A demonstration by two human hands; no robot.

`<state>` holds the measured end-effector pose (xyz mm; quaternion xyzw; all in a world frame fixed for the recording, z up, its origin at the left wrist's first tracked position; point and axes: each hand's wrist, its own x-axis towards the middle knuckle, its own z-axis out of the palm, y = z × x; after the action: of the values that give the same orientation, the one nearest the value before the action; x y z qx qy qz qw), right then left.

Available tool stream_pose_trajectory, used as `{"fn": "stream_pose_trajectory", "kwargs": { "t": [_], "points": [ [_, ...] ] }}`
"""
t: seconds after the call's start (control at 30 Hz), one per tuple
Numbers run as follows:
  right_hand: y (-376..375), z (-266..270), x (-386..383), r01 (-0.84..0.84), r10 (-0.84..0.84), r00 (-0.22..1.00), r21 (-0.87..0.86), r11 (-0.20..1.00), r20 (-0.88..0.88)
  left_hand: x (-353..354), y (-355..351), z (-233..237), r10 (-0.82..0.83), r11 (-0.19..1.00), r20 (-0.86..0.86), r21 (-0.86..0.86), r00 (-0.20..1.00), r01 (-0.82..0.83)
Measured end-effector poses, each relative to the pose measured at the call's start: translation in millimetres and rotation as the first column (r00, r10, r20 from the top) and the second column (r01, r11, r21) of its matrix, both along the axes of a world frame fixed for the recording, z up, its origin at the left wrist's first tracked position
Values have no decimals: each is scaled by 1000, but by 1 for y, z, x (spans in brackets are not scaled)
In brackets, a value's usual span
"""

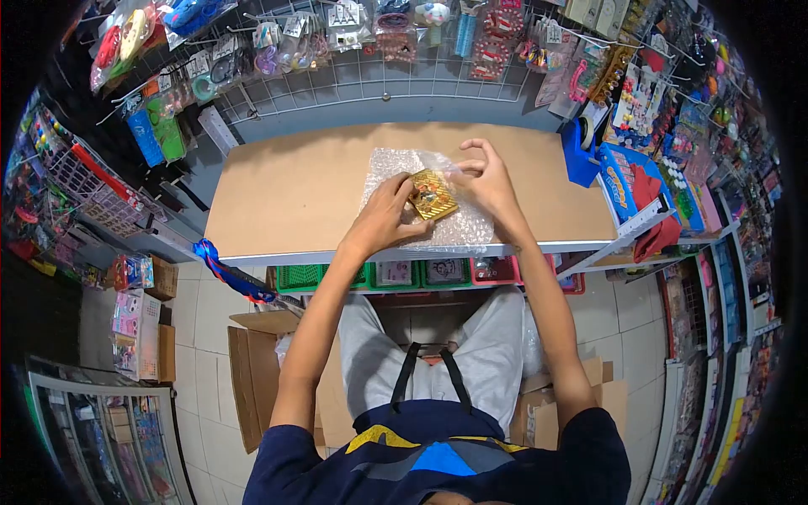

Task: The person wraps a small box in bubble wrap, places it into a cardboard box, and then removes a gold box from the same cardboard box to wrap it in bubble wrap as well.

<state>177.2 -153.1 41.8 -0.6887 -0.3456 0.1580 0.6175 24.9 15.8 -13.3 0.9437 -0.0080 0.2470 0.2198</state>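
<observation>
A small gold, shiny rectangular packet [435, 199] with a coloured picture lies tilted on a sheet of bubble wrap [465, 229] on the brown tabletop [295, 185]. My left hand [385, 212] holds the packet at its left side, fingers at the upper left corner and thumb along the lower edge. My right hand [486, 178] is at the upper right of the packet, fingers bent and pinched at the lifted upper edge of the bubble wrap.
A blue holder [581, 151] with a tape roll stands at the table's right end, beside a blue box [621, 181]. Hanging goods line the wire grid [337, 88] behind. Green baskets [320, 276] sit below the table edge; cardboard boxes [244, 379] stand on the floor.
</observation>
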Motion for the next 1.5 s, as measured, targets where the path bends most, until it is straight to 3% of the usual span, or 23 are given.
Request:
{"fn": "stream_pose_trajectory", "kwargs": {
  "t": [0.07,0.17,0.27,0.47,0.53,0.67,0.77,0.87,0.97,1.07,1.23,1.3,1.4,1.5],
  "points": [
    [1,5,-21,-32,33,998,-13,999,57,-1,-2,2,-6,1000,-1,-15,1000,6],
    [7,-1,-41,12,20,938,-92,996,347,-4,-3,5,-11,999,18,-34,1000,11],
    [5,-8,-52,-68,90,946,-79,995,312,-6,-3,6,-24,997,34,-77,999,26],
    [-3,-28,-49,-148,185,855,-114,982,485,-7,0,5,-66,976,37,-205,997,72],
    [-9,-21,-56,-127,165,771,-104,986,615,-8,2,3,-71,950,22,-303,997,74],
    [-12,-23,-54,-94,148,616,-114,989,774,-6,4,-1,-54,958,91,-275,994,77],
    [-7,-29,-53,-72,131,791,-122,990,598,-6,1,4,-37,974,122,-217,992,63],
    [5,-30,-52,-81,111,951,-114,990,288,-6,1,0,-46,973,99,-223,994,68],
    [13,-24,-53,55,58,842,-193,980,536,-6,3,4,-65,970,54,-233,996,76],
    [18,-30,-55,203,-12,759,-219,954,651,-7,6,6,-87,971,15,-223,996,88],
    [17,-30,-55,187,14,759,-238,953,651,-36,4,25,-7,988,94,-155,996,21],
    [14,-34,-55,157,30,739,-216,964,673,-63,11,35,-45,984,-10,-171,999,43],
    [11,-38,-44,62,93,717,-195,979,691,-99,27,34,-98,995,-184,2,978,101],
    [3,-32,-33,-63,190,729,-213,975,657,-109,20,21,-84,995,-72,52,994,88]
  ]
}}
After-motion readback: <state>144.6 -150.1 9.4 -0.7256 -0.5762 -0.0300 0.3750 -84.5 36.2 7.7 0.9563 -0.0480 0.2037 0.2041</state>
